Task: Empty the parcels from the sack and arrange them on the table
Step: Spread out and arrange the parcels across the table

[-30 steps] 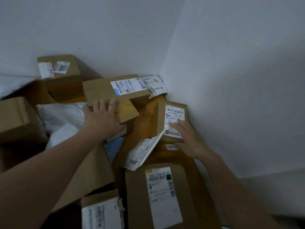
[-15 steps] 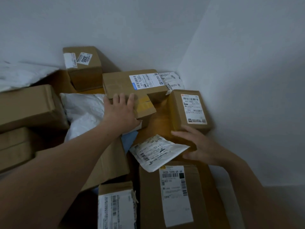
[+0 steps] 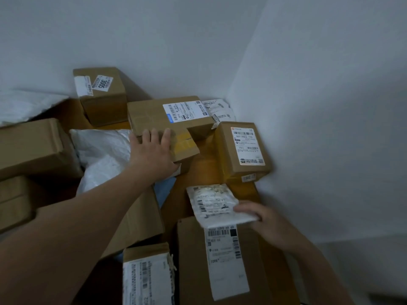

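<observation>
Cardboard parcels crowd a wooden table (image 3: 198, 172) in a room corner. My left hand (image 3: 154, 154) lies flat, fingers straight, on a small box with yellow tape (image 3: 185, 148), just in front of a wide labelled box (image 3: 169, 115). My right hand (image 3: 262, 219) grips the near right corner of a flat white mailer (image 3: 211, 201), which lies across the far end of a long labelled box (image 3: 218, 263). A squat labelled box (image 3: 242, 148) stands by the right wall.
A white plastic parcel (image 3: 101, 155) lies left of my left hand. Further boxes sit at the back (image 3: 101, 95), far left (image 3: 33, 148) and near centre (image 3: 147, 276). A small white packet (image 3: 218, 111) is wedged in the corner. White walls close the back and right.
My right hand drew back from the squat box and took hold of the white mailer, turning it onto the long box. My left hand stayed on the taped box.
</observation>
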